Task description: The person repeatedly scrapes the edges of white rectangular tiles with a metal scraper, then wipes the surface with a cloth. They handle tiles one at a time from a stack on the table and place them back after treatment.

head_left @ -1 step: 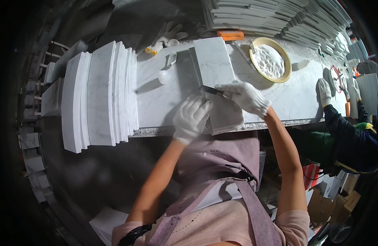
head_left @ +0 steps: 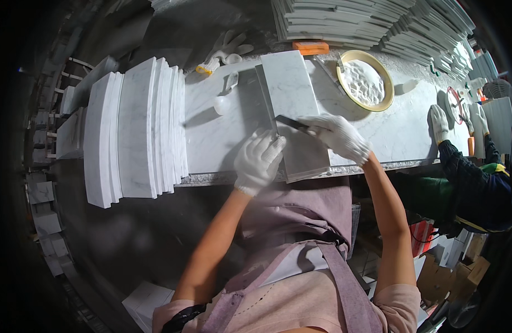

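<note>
A long marble-topped workbench [head_left: 400, 133] runs across the view. At its left end a stack of white marble slabs [head_left: 134, 130] stands on edge, the slabs leaning side by side. Beyond the bench, at the upper right, more tiles lie piled flat in tall stacks [head_left: 344, 19]. In the middle of the bench a rectangular marble tile [head_left: 292, 94] lies flat, its near end reaching just over the front edge of the bench. Right of it sits a round yellow-rimmed tray [head_left: 390, 89] holding a white, bumpy material. A spare pair of white gloves [head_left: 225, 50] lies near the tile's far left corner, and an orange block [head_left: 310, 47] just beyond its far end.

The gloved left hand [head_left: 260, 161] presses on the tile's near left edge with fingers curled together. The gloved right hand [head_left: 339, 136] is closed around a thin dark blade-like tool [head_left: 292, 123], which lies across the tile's surface. At the far right another person's gloved hand [head_left: 439, 123] rests on the bench.
</note>
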A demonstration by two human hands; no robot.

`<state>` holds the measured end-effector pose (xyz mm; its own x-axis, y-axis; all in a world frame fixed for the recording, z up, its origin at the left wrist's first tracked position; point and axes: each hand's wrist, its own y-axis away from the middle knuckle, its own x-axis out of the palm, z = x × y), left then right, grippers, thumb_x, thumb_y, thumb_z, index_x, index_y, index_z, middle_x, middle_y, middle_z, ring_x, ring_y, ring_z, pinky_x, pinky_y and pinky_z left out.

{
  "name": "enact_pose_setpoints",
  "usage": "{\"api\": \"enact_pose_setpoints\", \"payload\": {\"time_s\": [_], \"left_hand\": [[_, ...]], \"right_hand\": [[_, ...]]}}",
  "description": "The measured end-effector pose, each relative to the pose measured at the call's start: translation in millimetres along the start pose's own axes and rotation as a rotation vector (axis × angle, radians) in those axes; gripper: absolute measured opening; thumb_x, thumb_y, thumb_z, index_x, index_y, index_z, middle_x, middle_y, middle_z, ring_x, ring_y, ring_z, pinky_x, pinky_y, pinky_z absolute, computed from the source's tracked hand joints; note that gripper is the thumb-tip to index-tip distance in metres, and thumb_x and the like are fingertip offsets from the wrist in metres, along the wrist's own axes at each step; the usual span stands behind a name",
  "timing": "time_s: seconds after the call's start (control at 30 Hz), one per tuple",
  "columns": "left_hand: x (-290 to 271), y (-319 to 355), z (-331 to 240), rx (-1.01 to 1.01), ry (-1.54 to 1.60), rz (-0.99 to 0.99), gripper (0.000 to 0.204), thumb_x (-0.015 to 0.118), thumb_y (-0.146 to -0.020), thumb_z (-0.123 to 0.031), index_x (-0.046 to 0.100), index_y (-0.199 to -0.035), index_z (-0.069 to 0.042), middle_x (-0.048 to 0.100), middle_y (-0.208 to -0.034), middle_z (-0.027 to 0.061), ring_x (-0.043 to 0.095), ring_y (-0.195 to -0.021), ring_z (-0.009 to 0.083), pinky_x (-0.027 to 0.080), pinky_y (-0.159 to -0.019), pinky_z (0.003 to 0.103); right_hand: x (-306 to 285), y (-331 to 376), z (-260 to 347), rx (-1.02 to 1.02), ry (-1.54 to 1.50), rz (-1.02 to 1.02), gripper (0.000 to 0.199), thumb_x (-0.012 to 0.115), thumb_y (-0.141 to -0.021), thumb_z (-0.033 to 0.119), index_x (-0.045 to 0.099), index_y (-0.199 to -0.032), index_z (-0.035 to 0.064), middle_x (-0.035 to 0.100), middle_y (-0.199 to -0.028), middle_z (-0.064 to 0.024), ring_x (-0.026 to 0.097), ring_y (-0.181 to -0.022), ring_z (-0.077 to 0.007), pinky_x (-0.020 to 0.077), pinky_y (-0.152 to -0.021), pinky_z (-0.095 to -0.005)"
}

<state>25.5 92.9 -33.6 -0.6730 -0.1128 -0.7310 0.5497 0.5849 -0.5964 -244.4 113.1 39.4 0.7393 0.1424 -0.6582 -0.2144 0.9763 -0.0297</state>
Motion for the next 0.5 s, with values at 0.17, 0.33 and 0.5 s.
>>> {"api": "enact_pose_setpoints", "payload": {"time_s": [0.17, 0.33, 0.5], "left_hand": [[-9.2, -4.9, -6.8, -0.049, 0.041, -0.027, 0.036, 0.067, -0.093, -0.026, 0.072, -0.124, -0.008, 0.065, -0.13, 0.0171, 0.063, -0.122, 0.0371, 0.05, -0.111, 0.055], [-12.5, -33.9, -32.1, 0.3, 0.036, 0.239, 0.043, 0.059, -0.103, -0.044, 0.072, -0.132, -0.015, 0.065, -0.141, 0.0088, 0.056, -0.137, 0.0343, 0.039, -0.121, 0.054], [-11.1, -97.8, -11.6, -0.103, -0.338, 0.193, 0.044, 0.072, -0.096, -0.038, 0.072, -0.133, -0.014, 0.065, -0.142, 0.0086, 0.05, -0.143, 0.0337, 0.031, -0.126, 0.052]], "right_hand": [[-12.9, 125.3, 1.6, 0.562, -0.729, -0.189, 0.055, 0.058, -0.11, 0.031, 0.052, -0.158, 0.0035, 0.054, -0.072, 0.0096, 0.039, -0.047, -0.0001, 0.0307, -0.042, -0.0178], [43.9, 221.1, -4.0, 0.69, -1.207, -0.446, 0.058, 0.082, -0.095, 0.045, 0.063, -0.133, 0.0047, 0.051, -0.07, 0.0097, 0.042, -0.048, -0.0018, 0.0296, -0.041, -0.0188], [90.1, 236.8, -20.8, 0.719, -1.475, -0.593, 0.034, 0.075, -0.101, 0.035, 0.059, -0.124, 0.0148, 0.047, -0.072, 0.0089, 0.043, -0.05, -0.0035, 0.0309, -0.039, -0.0199]]}}
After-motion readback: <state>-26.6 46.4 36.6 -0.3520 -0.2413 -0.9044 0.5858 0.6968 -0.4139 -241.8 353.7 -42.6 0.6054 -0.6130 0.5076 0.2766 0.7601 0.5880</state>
